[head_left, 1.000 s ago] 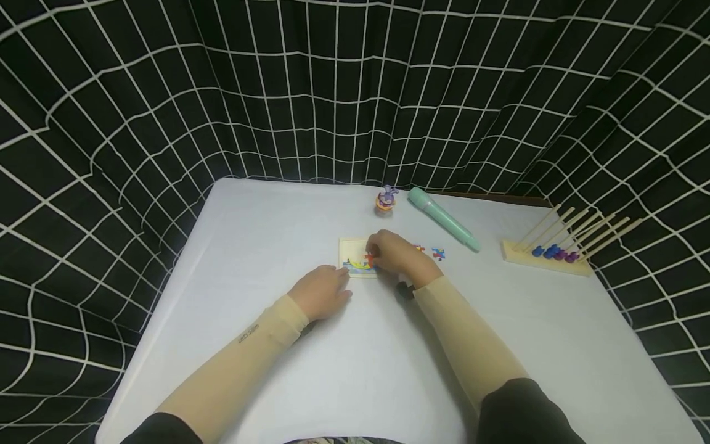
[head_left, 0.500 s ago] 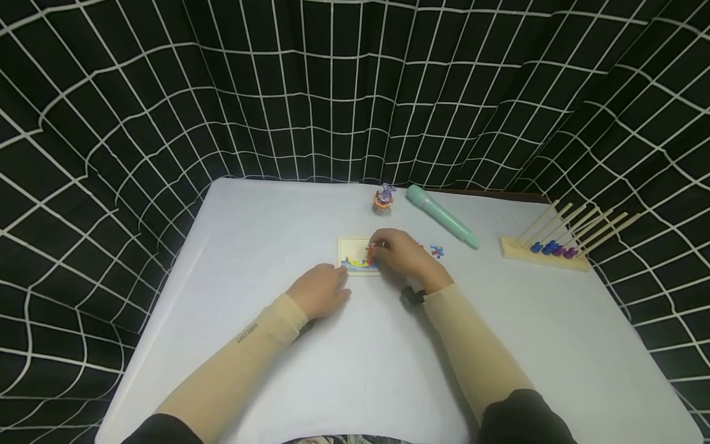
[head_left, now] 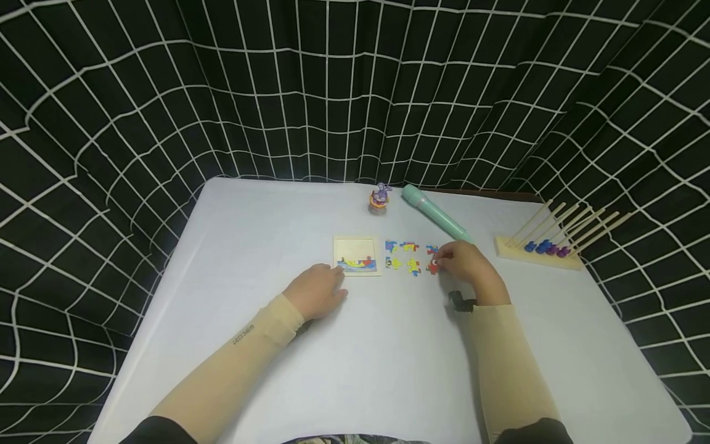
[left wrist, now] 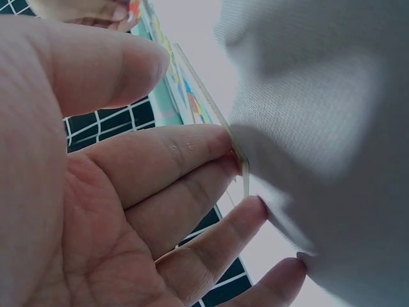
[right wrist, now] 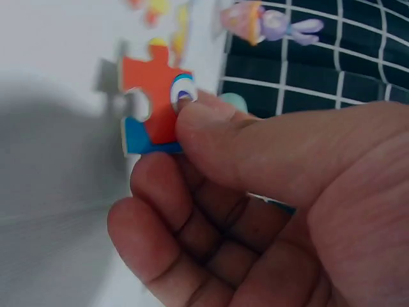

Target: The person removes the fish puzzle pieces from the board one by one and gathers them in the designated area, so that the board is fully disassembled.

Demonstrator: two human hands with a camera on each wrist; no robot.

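A small jigsaw puzzle tray (head_left: 355, 246) lies on the white table, with colourful pieces filling its lower part. My left hand (head_left: 316, 291) rests at the tray's near left corner. In the left wrist view, straight fingertips touch the tray's edge (left wrist: 208, 96). At the right end of the loose pieces is my right hand (head_left: 468, 266). Its thumb and fingers pinch a red jigsaw piece (right wrist: 150, 89) with a white eye and a blue corner, tilted up in the right wrist view. Several loose jigsaw pieces (head_left: 410, 246) lie in two rows between tray and right hand.
Behind the tray stands a small purple rabbit figure (head_left: 379, 197). A mint-green toy microphone (head_left: 435, 213) lies slantwise behind the right hand. Farther right is a wooden peg stand (head_left: 538, 254) with blue and purple beads. Black gridded cloth (head_left: 310, 92) encloses the table.
My right hand has left the tray, moved right to the loose pieces and now pinches a red one. The tray's lower pieces are uncovered to view. My left hand stays at the corner.
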